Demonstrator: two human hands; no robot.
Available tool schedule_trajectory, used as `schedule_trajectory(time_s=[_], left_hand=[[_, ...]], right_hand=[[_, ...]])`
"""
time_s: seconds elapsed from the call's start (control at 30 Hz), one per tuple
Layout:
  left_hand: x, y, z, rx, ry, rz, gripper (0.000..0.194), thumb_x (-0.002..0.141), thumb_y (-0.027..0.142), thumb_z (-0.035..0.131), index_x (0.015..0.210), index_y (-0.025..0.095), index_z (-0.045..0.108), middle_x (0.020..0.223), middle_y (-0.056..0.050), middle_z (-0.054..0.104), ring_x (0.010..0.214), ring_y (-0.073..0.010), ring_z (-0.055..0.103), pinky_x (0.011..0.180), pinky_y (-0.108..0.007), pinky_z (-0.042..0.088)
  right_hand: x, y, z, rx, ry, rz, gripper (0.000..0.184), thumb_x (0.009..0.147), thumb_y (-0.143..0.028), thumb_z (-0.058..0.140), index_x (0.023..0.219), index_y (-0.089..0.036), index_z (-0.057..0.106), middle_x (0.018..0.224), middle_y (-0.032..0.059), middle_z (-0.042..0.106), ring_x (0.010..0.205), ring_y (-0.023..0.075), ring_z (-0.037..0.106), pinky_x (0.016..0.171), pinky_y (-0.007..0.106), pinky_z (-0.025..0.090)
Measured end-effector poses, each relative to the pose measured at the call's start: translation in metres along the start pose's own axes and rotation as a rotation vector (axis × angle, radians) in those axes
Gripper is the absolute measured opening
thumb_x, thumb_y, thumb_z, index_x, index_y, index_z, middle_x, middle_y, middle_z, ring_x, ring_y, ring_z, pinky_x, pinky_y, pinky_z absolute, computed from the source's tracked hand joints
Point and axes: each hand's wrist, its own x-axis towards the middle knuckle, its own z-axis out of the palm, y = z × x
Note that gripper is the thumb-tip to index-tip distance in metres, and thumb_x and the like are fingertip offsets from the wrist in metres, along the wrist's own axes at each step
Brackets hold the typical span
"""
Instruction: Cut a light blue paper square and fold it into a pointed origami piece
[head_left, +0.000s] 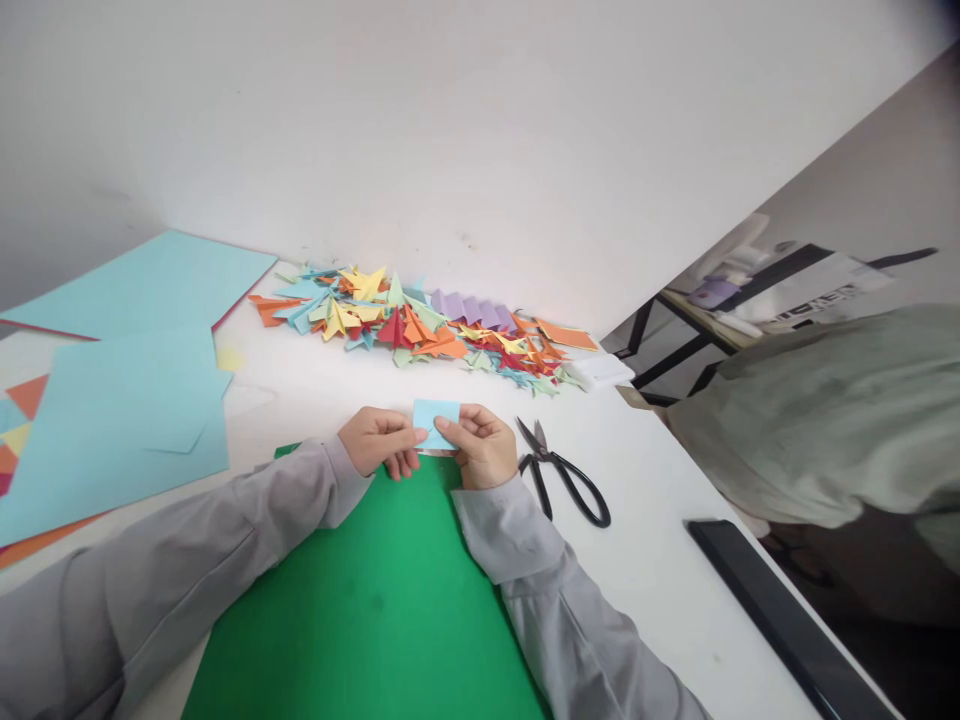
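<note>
Between my two hands is a small light blue piece of paper [435,411], held above the far end of a green sheet [360,590]. My left hand [380,440] pinches its lower left part between thumb and fingers. My right hand [486,445] grips its right side, with the thumb on the front and the fingers behind. Just right of my right hand, black-handled scissors [559,465] lie on the white table with their blades slightly apart.
Folded paper planes [367,315] in several colours are heaped along the wall. Large light blue sheets [127,400] lie at left. A black flat object [780,610] rests near the right table edge. Beyond it is a person in a greenish garment [810,410].
</note>
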Motion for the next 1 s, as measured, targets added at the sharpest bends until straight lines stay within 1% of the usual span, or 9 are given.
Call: schedule_trajectory(time_s=[0.13, 0.37, 0.53, 0.77, 0.9, 1.0], left_hand=[[-0.0009, 0.0001, 0.0007, 0.052, 0.015, 0.024, 0.023, 0.054, 0.027, 0.068, 0.047, 0.011, 0.052, 0.041, -0.001, 0.056, 0.035, -0.0089, 0.050, 0.034, -0.019, 0.041], [0.0003, -0.0006, -0.0029, 0.002, -0.030, 0.006, 0.016, 0.059, 0.022, 0.061, 0.051, 0.010, 0.053, 0.047, -0.003, 0.059, 0.039, -0.0105, 0.053, 0.035, -0.021, 0.042], [-0.0001, -0.0016, -0.0027, 0.008, -0.038, 0.019, 0.013, 0.059, 0.020, 0.058, 0.052, 0.010, 0.053, 0.048, -0.003, 0.058, 0.039, -0.0108, 0.054, 0.035, -0.021, 0.042], [0.0011, -0.0050, -0.0040, -0.008, -0.048, 0.016, 0.011, 0.058, 0.019, 0.056, 0.055, 0.010, 0.052, 0.052, -0.003, 0.060, 0.042, -0.0118, 0.056, 0.035, -0.020, 0.042], [0.0011, -0.0043, -0.0041, -0.007, -0.038, 0.017, 0.009, 0.057, 0.018, 0.056, 0.055, 0.009, 0.052, 0.051, -0.003, 0.060, 0.041, -0.0119, 0.055, 0.035, -0.021, 0.043], [0.0016, -0.0037, -0.0049, -0.050, -0.044, -0.013, 0.009, 0.055, 0.018, 0.055, 0.055, 0.009, 0.053, 0.050, -0.004, 0.060, 0.041, -0.0128, 0.056, 0.036, -0.022, 0.043]], right_hand=[[0.0004, 0.0006, -0.0011, -0.003, -0.006, -0.004, 0.028, 0.042, -0.021, 0.078, 0.061, -0.016, 0.058, 0.050, -0.0029, 0.065, 0.037, 0.0108, 0.055, 0.032, 0.019, 0.042], [0.0024, 0.0014, -0.0031, -0.019, -0.012, -0.016, 0.028, 0.042, -0.021, 0.078, 0.062, -0.015, 0.058, 0.048, -0.0031, 0.064, 0.038, 0.0101, 0.055, 0.035, 0.019, 0.043], [0.0036, 0.0010, -0.0039, -0.023, -0.007, -0.007, 0.028, 0.043, -0.021, 0.078, 0.062, -0.015, 0.059, 0.048, -0.0028, 0.064, 0.037, 0.0085, 0.054, 0.033, 0.015, 0.041], [0.0085, 0.0055, -0.0081, -0.045, 0.007, -0.012, 0.029, 0.044, -0.022, 0.078, 0.062, -0.014, 0.057, 0.045, -0.0039, 0.062, 0.033, 0.0069, 0.050, 0.029, 0.014, 0.037], [0.0081, 0.0055, -0.0080, -0.037, -0.002, -0.022, 0.028, 0.044, -0.022, 0.078, 0.062, -0.015, 0.057, 0.047, -0.0038, 0.063, 0.034, 0.0067, 0.051, 0.030, 0.014, 0.037], [0.0068, 0.0041, -0.0072, -0.042, -0.005, -0.023, 0.028, 0.044, -0.022, 0.078, 0.063, -0.015, 0.058, 0.048, -0.0034, 0.064, 0.036, 0.0073, 0.053, 0.031, 0.014, 0.039]])
